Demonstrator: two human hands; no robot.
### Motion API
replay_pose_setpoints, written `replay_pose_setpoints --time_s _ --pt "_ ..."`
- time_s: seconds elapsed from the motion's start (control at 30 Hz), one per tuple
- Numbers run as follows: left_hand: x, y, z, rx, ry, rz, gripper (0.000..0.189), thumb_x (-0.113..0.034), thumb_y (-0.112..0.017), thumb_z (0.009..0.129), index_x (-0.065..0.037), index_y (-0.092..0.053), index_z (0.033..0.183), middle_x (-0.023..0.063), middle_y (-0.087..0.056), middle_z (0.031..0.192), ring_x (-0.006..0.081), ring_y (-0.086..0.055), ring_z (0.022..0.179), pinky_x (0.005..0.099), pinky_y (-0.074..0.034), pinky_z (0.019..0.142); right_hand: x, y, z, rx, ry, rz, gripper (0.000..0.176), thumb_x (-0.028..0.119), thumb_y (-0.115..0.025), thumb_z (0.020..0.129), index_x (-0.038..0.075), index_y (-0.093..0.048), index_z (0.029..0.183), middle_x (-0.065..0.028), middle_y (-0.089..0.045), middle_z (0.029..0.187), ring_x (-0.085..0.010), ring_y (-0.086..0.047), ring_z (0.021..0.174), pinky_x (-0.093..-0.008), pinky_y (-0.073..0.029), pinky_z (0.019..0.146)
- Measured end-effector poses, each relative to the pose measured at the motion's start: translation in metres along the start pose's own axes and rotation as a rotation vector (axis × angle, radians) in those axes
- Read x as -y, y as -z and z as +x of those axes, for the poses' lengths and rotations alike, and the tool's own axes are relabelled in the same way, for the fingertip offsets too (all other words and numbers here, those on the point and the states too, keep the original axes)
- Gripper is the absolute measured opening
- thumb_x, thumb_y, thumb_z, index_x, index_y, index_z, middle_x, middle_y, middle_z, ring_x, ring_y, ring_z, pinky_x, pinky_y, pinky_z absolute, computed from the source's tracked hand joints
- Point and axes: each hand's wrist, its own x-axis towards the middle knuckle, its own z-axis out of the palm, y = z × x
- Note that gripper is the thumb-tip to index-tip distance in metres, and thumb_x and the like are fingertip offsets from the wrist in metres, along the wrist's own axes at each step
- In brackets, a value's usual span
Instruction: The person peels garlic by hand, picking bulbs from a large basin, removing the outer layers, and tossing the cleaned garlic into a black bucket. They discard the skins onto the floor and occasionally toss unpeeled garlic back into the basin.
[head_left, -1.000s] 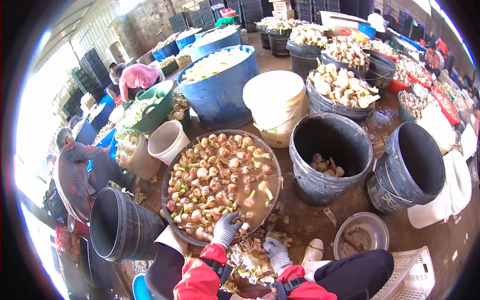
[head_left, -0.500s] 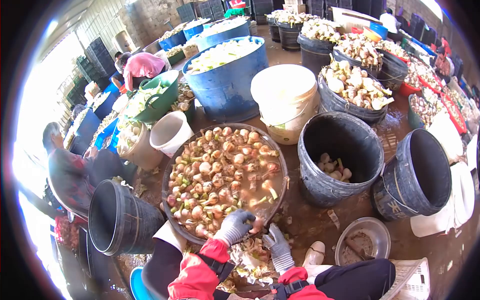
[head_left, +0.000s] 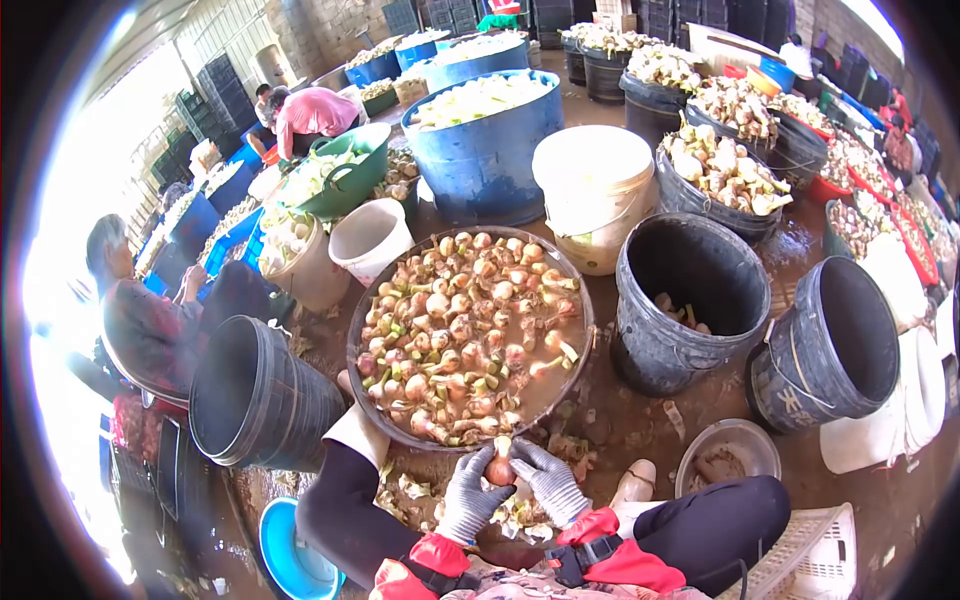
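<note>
Your left hand [head_left: 468, 500], in its grey glove, is curled under and round a reddish-brown bulb [head_left: 500, 470], and your right hand [head_left: 548, 485] closes on the same bulb from the other side, so both hands are clamped on it with the fingertips meeting over its top.

In the head view, the only one there is, the bulb sits right between your two hands, low and central, just in front of your knees. Neither hand is nearer; each has a share of it. A pale stub shows at its far end, so its long axis seems to run away from you, pointing towards the wide basin [head_left: 588, 330]. Its near end is hidden by your fingers.

The basin lies just beyond your hands, apart from them, full of bulbs floating in brownish water. Under and around your hands the floor is littered with peelings [head_left: 410, 488].

To your right, beyond the basin, stands a black bucket [head_left: 650, 350] with a few pale bulbs at its bottom. To your left another black bucket [head_left: 290, 420] leans on its side. A metal bowl [head_left: 745, 440] rests on the wet floor near your right knee.
</note>
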Motion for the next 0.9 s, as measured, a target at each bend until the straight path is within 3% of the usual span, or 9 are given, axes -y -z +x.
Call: replay_pose_setpoints --time_s 0.1,0.17,0.27,0.47,0.53,0.6,0.67,0.8,0.9 --pt "-0.006 0.003 -0.006 0.018 -0.075 0.078 0.070 -0.014 -0.085 0.053 -0.003 -0.057 0.116 0.0141 -0.054 0.108 0.0270 -0.057 0.099 0.0337 -0.047 0.086 -0.002 -0.004 -0.008 -0.033 -0.007 -0.045 0.042 0.010 -0.062 0.085 -0.002 -0.052 0.123 -0.0112 -0.061 0.116 -0.0166 -0.057 0.105 -0.0270 -0.045 0.091" --pt "-0.007 0.001 -0.009 -0.005 -0.095 0.054 0.068 -0.014 -0.084 0.053 -0.006 -0.057 0.114 0.0137 -0.054 0.102 0.0282 -0.056 0.094 0.0354 -0.048 0.082 -0.005 -0.003 -0.009 -0.112 0.248 -0.443 0.042 0.008 -0.060 0.083 0.001 -0.052 0.124 -0.0167 -0.061 0.115 -0.0241 -0.060 0.104 -0.0302 -0.046 0.089" --pt "-0.017 0.001 -0.011 0.016 -0.109 0.159 0.063 -0.014 -0.082 0.057 -0.007 -0.056 0.114 0.0152 -0.052 0.099 0.0317 -0.055 0.089 0.0375 -0.048 0.077 -0.009 -0.008 -0.013 -0.178 0.274 -0.576 0.039 0.004 -0.060 0.082 -0.001 -0.053 0.120 -0.0206 -0.060 0.112 -0.0293 -0.059 0.105 -0.0326 -0.046 0.090" --pt "-0.015 -0.008 -0.010 0.113 -0.132 0.319 0.064 -0.018 -0.083 0.055 -0.010 -0.058 0.113 0.0154 -0.052 0.098 0.0323 -0.054 0.092 0.0408 -0.046 0.081 -0.028 -0.005 -0.005 -0.293 0.214 -0.529 0.033 -0.001 -0.050 0.084 0.002 -0.056 0.117 -0.0189 -0.062 0.108 -0.0254 -0.061 0.100 -0.0312 -0.046 0.089" --pt "0.000 -0.016 -0.011 0.058 -0.046 -0.124 0.065 -0.019 -0.083 0.061 -0.009 -0.054 0.118 0.0146 -0.054 0.104 0.0301 -0.056 0.093 0.0367 -0.047 0.084 -0.024 0.002 -0.005 -0.171 0.125 -0.329 0.034 -0.001 -0.052 0.084 0.001 -0.056 0.117 -0.0140 -0.064 0.107 -0.0189 -0.060 0.099 -0.0285 -0.047 0.087" --pt "-0.013 -0.009 -0.011 0.201 0.572 -1.209 0.076 -0.016 -0.079 0.069 -0.012 -0.037 0.132 0.0153 -0.054 0.112 0.0260 -0.060 0.090 0.0366 -0.053 0.079 -0.011 0.007 -0.007 -0.087 0.123 -0.265 0.034 0.001 -0.054 0.084 -0.001 -0.055 0.118 -0.0102 -0.063 0.108 -0.0155 -0.059 0.099 -0.0261 -0.046 0.087" --pt "-0.029 0.005 -0.005 0.259 0.595 -1.591 0.073 -0.019 -0.075 0.072 -0.012 -0.035 0.133 0.0145 -0.054 0.111 0.0243 -0.060 0.090 0.0381 -0.055 0.075 0.002 0.008 -0.010 -0.020 0.019 -0.013 0.036 0.004 -0.054 0.085 -0.003 -0.052 0.120 -0.0101 -0.062 0.110 -0.0159 -0.058 0.101 -0.0254 -0.046 0.088" --pt "-0.018 0.004 -0.001 0.261 0.586 -1.592 0.068 -0.025 -0.072 0.076 -0.012 -0.036 0.133 0.0137 -0.054 0.112 0.0248 -0.060 0.092 0.0379 -0.055 0.076 0.000 0.010 -0.010 0.057 -0.106 0.326 0.034 0.012 -0.059 0.088 -0.003 -0.055 0.118 -0.0082 -0.061 0.109 -0.0148 -0.058 0.097 -0.0265 -0.047 0.087" --pt "-0.007 0.001 -0.008 0.181 0.549 -1.246 0.063 -0.036 -0.066 0.082 -0.009 -0.037 0.132 0.0112 -0.052 0.116 0.0230 -0.058 0.096 0.0384 -0.053 0.077 -0.001 0.009 -0.009 0.107 -0.205 0.437 0.032 0.015 -0.061 0.087 -0.002 -0.057 0.114 -0.0073 -0.062 0.107 -0.0147 -0.059 0.093 -0.0277 -0.048 0.084"
